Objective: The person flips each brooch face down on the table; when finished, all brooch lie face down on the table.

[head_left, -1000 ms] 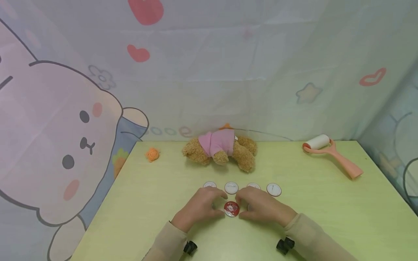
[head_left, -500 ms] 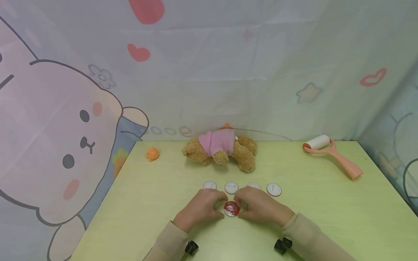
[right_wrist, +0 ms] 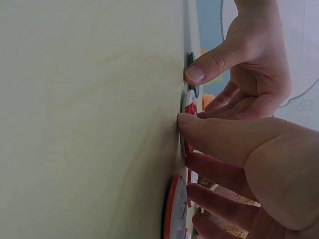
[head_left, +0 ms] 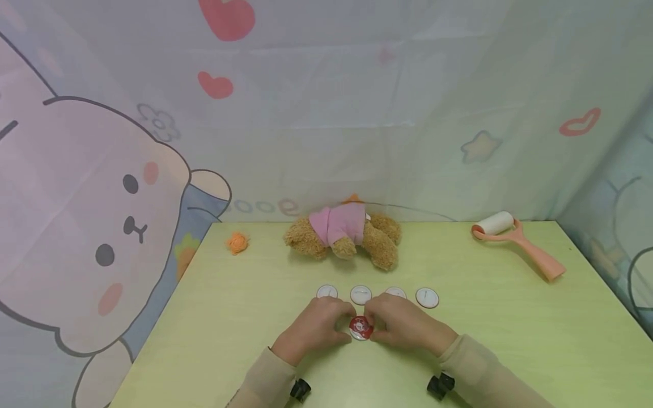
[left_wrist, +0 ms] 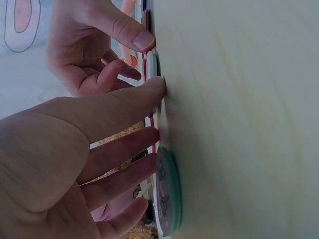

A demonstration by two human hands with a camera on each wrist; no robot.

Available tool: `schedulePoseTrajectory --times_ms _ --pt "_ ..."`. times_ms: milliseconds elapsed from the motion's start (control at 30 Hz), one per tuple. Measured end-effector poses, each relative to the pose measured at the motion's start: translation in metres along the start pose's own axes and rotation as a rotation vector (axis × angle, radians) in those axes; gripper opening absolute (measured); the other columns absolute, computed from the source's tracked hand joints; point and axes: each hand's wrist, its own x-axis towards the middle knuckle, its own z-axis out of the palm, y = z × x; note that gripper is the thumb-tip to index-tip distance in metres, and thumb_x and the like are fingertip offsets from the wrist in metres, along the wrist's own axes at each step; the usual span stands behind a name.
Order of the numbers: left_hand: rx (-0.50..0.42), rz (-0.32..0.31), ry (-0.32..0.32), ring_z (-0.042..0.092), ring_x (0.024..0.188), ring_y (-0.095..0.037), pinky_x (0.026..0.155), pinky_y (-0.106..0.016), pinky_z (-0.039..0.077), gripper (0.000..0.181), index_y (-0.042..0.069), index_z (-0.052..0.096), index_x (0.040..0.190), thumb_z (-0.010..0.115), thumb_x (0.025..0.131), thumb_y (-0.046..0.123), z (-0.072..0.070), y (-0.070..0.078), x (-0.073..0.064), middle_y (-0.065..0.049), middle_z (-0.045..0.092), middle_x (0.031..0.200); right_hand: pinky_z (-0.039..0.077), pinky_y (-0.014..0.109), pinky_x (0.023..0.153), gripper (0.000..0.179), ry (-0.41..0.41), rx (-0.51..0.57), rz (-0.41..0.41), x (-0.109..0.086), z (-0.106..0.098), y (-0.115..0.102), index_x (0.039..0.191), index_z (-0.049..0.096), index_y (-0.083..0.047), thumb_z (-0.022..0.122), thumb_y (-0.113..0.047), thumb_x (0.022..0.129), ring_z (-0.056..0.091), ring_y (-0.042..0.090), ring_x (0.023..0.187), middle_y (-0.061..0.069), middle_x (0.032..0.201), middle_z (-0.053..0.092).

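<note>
A round pin badge [head_left: 361, 327] with a red and white printed face lies on the table between the two hands. My right hand [head_left: 410, 326] pinches its right edge with thumb and index finger; the right wrist view shows the thumb [right_wrist: 199, 127] low against the near rim. My left hand [head_left: 316, 327] is curved at the badge's left side, thumb and fingers apart, fingertips close to the rim. A green-rimmed badge [left_wrist: 169, 191] lies by the left fingers, and an orange-red-rimmed badge [right_wrist: 175, 209] lies by the right fingers; the hands hide both in the head view.
Behind the hands is a row of white-backed badges, among them one at its right end [head_left: 427, 297]. Farther back lie a teddy bear in a pink top [head_left: 344, 229], a small orange object [head_left: 237, 242] and a lint roller [head_left: 525, 243]. A printed curtain [head_left: 326, 113] hangs behind the table.
My right hand has edged left, its fingertips now overlapping the red badge's right edge. The left hand has shifted only slightly; the other badges stay put.
</note>
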Motion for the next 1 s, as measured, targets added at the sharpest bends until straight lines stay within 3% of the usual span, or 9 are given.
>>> schedulePoseTrajectory --times_ms 600,1000 --pt "-0.029 0.029 0.013 0.067 0.087 -0.003 0.081 -0.02 0.054 0.029 0.015 0.078 0.101 0.093 0.076 0.013 0.0056 0.0002 0.0026 0.008 0.077 0.096 0.048 0.026 0.071 0.028 -0.003 0.004 0.006 -0.0001 0.0033 -0.0003 0.085 0.061 -0.022 0.088 -0.014 0.081 0.051 0.004 0.078 -0.013 0.082 0.059" --pt "-0.04 0.072 0.067 0.069 0.085 -0.005 0.08 -0.02 0.054 0.026 0.014 0.077 0.097 0.093 0.076 0.011 0.0052 0.0029 0.0032 0.005 0.077 0.093 0.048 0.025 0.071 0.027 0.008 -0.007 -0.009 0.0004 0.0033 -0.0006 0.084 0.061 -0.022 0.087 -0.015 0.081 0.051 0.004 0.077 -0.014 0.081 0.058"
